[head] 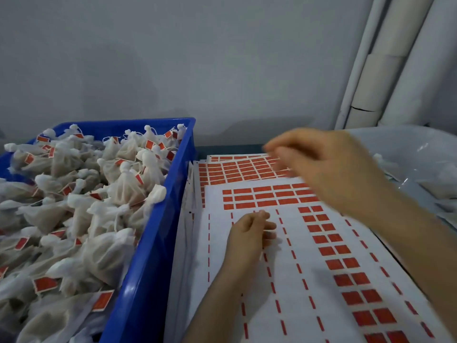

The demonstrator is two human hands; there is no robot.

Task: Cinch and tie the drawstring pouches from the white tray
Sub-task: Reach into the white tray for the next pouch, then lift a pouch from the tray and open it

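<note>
Resting left hand [247,233] loosely curled, empty, on the sticker sheets [329,305]; hovering right hand [329,167] above them, too blurred for telling its grip. Spotting pouches [379,159] right of the sheets in the white tray [385,132], judging them light, floppy; favouring pinching the drawstring ends

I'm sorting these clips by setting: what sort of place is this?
Probably a small packing workstation: a blue crate heaped with tied white pouches bearing red tags, beside stacked sheets of red labels.
</note>
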